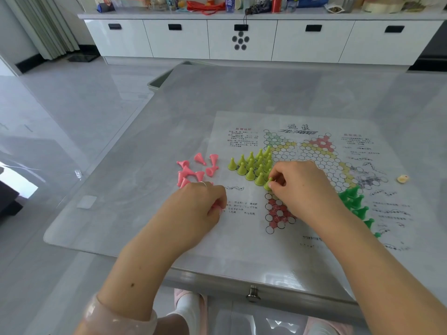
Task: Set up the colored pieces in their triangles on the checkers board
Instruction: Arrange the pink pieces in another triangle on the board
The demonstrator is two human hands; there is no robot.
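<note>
On the grey worktop [135, 189], a paper checkers board [314, 165] is lying flat, printed with a star of small circles and blocks of text along its sides. At the board's left triangle, a cluster of light green pieces [254, 165] is standing upright in rows, filling most of that point of the star. The right hand [300, 187] is reaching in at the near end of this cluster, its grip clamped by thumb and fingertips on one light green piece [268, 183], which is sitting at the bottom of the row, just above the red-tinted triangle [278, 211] that is lying bare of pieces. The left hand [200, 206] is resting on the board's left margin with its fingers curled under, and its grip is closing on something pink [216, 206] that is only partly showing beneath the fingers; a thin ring is sitting on one finger. Just beyond the left hand, off the paper, a loose heap of pink pieces [193, 170] is lying on the worktop, most of them tipped over on their sides. Along the board's near right side, a row of dark green pieces [355, 204] is standing, partly hidden by the right forearm. Farther right, a small pale object [402, 178] is lying on the paper's edge; what it is I cannot tell.
</note>
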